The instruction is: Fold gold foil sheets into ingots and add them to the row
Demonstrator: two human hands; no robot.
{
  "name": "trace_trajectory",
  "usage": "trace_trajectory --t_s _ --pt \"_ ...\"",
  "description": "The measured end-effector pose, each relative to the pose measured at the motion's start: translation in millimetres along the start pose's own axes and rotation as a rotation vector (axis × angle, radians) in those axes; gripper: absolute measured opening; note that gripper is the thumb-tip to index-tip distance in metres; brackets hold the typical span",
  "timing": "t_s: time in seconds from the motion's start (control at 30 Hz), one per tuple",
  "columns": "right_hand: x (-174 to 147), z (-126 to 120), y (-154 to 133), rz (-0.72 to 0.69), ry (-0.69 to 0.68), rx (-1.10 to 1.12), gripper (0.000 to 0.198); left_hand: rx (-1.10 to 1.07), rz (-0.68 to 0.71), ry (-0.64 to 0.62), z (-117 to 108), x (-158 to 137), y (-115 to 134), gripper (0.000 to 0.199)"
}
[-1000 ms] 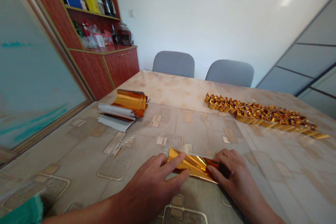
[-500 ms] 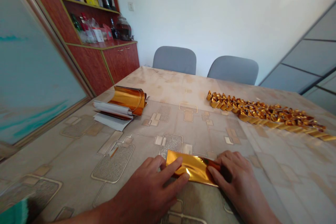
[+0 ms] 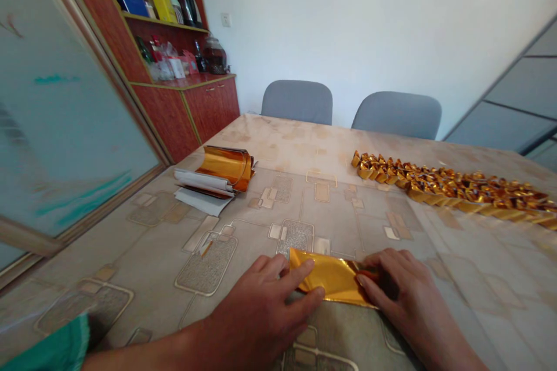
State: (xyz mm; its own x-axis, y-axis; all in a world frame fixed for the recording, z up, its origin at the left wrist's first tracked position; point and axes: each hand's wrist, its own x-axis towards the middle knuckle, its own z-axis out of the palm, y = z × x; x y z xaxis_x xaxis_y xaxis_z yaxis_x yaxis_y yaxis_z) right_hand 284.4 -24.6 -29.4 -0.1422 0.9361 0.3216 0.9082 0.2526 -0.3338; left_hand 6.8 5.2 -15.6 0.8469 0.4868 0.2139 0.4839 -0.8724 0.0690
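Observation:
A strip of shiny gold foil paper (image 3: pixel 333 279), folded lengthwise, lies on the patterned tablecloth in front of me. My left hand (image 3: pixel 272 304) rests on its left end, two fingers laid over the top and the thumb side hidden. At the other end, my right hand (image 3: pixel 394 287) pinches the paper between thumb and curled fingers, where the right edge lifts and bends. Further off to the left sits a curled stack of gold foil sheets (image 3: pixel 226 163), some with the white back outward. Rows of folded gold foil pieces (image 3: pixel 456 182) stand at the right.
Two grey chairs (image 3: pixel 297 102) stand behind the table's far edge. A red wooden cabinet (image 3: pixel 211 105) with bottles and a kettle is at the back left, beside a sliding glass door (image 3: pixel 78 104). A small paper scrap (image 3: pixel 206 248) lies left of my hands.
The whole view has shifted, so everything appears slightly further right. My right fingers have moved a little at the paper's right end; my left hand keeps its place on it.

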Motion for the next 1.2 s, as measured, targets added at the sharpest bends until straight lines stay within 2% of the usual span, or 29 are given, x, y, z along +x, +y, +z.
trace_trajectory --t_s 0.1,0.17,0.3,0.37,0.5,0.6,0.73,0.97,1.2 --pt "2 -3 0 -0.046 0.081 -0.004 0.026 0.005 0.010 -0.008 -3 2 0 0.033" --pt "2 -7 -7 -0.126 0.143 -0.060 0.030 0.011 0.013 -0.015 -3 2 0 0.035" --pt "0 -10 -35 -0.411 0.165 -0.180 0.026 0.030 0.012 -0.022 -1 3 -1 0.038" --pt "-3 -7 -51 -0.496 0.164 -0.182 0.018 0.045 0.015 -0.022 -1 3 -2 0.039" --pt "-11 1 -68 -0.491 0.077 -0.206 0.026 0.060 0.018 -0.019 -4 3 -1 0.037" --pt "-18 3 -68 -0.446 0.093 -0.231 0.031 0.065 0.016 -0.006 -7 3 -1 0.041" --pt "-29 1 -62 -0.385 0.139 -0.244 0.034 0.072 0.024 -0.008 -9 3 -1 0.041" --pt "-42 -17 -39 -0.393 0.008 -0.336 0.031 0.057 0.035 0.006 -9 2 -5 0.038" --pt "-45 -22 -23 -0.369 -0.023 -0.295 0.032 0.031 0.074 -0.005 -12 -1 -13 0.041"
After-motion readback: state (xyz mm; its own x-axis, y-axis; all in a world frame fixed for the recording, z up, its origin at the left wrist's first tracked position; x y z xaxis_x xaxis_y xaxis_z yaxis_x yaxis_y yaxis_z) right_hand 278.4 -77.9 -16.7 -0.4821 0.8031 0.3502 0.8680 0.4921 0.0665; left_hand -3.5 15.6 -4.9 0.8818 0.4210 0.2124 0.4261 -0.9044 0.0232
